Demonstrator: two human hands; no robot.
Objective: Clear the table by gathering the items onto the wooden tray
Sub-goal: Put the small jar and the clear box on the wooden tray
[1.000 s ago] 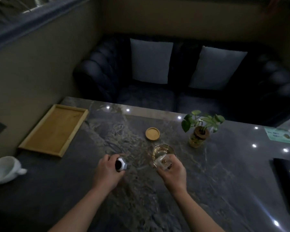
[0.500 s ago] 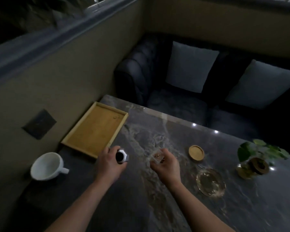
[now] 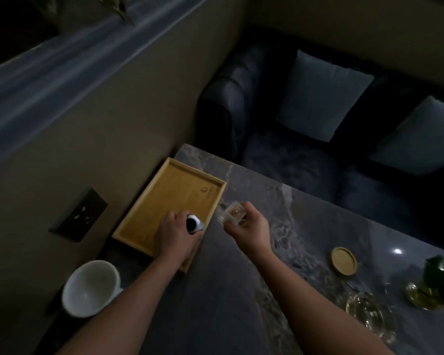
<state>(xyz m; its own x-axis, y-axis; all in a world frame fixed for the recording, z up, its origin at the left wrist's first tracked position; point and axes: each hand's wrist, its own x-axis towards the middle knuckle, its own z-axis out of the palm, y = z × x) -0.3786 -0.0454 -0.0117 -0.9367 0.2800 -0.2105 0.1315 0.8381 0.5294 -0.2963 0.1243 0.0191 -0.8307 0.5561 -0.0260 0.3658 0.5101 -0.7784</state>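
Left hand [image 3: 176,235]: clutching a black-and-white item [image 3: 194,224], now above the wooden tray [image 3: 174,196], at its near corner.
Right hand [image 3: 249,228]: gripping a clear container [image 3: 232,213] just beside the tray rim.
Change: both carried here across the tabletop [image 3: 228,290]; set-down seems next.

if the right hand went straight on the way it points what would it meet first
Likely the right rim of the wooden tray, just ahead of the clear container the right hand holds; its height is unclear.
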